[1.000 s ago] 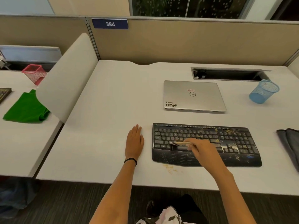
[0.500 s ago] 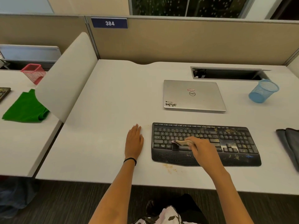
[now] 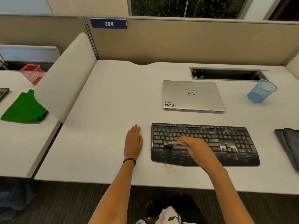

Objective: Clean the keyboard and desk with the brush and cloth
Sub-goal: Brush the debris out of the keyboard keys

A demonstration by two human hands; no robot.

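1. Keyboard point(image 3: 229, 139): black, full-width, with a curved, dotted palm rest; lies low and right of centre in the frame, flat on the pale desk point(image 3: 105, 126), below a closed silver laptop point(image 3: 192, 96).
2. Speckled with yellowish crumbs point(image 3: 229, 130), thickest near its upper right corner and over the number pad; a further scatter on the desk just below its lower left edge.
3. Brush point(image 3: 173, 143): small, with a pale wooden handle and dark bristles set down on the bottom key row in the left part of the keyboard.
4. Right hand point(image 3: 195, 147): fingers curled round the brush handle, wrist over the palm rest.
5. Left hand point(image 3: 133, 141): flat on the desk, fingers straight and together, just left of the keyboard and not touching it; dark band at the wrist.
6. Grey cloth point(image 3: 289, 146): folded at the right edge of the frame, apart from the keyboard.
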